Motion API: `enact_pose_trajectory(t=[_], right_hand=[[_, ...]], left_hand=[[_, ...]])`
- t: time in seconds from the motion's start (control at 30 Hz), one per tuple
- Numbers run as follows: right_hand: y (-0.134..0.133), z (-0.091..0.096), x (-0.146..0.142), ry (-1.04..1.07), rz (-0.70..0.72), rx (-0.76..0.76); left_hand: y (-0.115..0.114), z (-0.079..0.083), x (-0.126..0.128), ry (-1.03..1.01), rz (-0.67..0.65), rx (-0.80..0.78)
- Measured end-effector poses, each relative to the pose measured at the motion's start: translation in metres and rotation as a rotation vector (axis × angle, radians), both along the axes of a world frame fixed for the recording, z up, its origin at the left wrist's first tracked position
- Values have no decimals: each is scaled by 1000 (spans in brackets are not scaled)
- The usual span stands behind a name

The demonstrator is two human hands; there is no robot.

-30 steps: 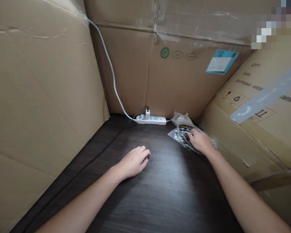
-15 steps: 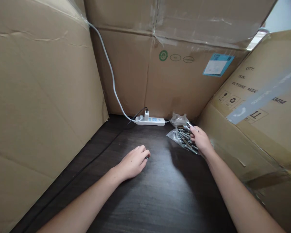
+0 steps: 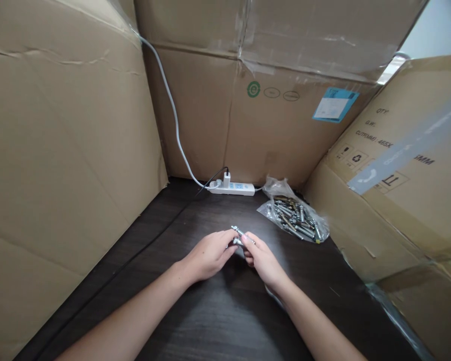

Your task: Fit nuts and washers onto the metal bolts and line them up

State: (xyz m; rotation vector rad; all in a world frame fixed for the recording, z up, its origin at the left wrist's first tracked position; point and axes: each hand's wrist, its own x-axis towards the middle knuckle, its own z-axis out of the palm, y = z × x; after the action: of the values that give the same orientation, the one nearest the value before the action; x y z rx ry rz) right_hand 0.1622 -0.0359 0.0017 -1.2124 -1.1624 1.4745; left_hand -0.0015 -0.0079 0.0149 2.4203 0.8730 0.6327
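left hand (image 3: 211, 254) curled, right hand (image 3: 263, 259) pinching

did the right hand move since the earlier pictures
Yes: against the power strip, the right hand has moved left and toward the person, away from the plastic bag.

Before us, a tabletop (image 3: 195, 321) lies between a left cardboard box (image 3: 71, 150) and a right cardboard box (image 3: 383, 225), a rear cardboard box (image 3: 203, 105) behind. At its back sits a power strip (image 3: 225, 191); just right lies a plastic bag (image 3: 276, 186), bolts (image 3: 296, 215) inside. Nearer us, one bolt (image 3: 237, 230) lies between our left hand (image 3: 212, 254) and right hand (image 3: 263, 259).
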Motion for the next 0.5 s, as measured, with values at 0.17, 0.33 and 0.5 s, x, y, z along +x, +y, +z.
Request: enact_pose_trajectory(t=[0.17, 0.33, 0.5], right_hand=[[1, -7, 9, -206, 8, 124], [-4, -6, 36, -752, -25, 318], [-4, -1, 51, -1122, 5, 381]], left_hand=[[1, 4, -2, 117, 24, 69], [4, 4, -4, 130, 111, 80], [5, 4, -4, 108, 138, 58]])
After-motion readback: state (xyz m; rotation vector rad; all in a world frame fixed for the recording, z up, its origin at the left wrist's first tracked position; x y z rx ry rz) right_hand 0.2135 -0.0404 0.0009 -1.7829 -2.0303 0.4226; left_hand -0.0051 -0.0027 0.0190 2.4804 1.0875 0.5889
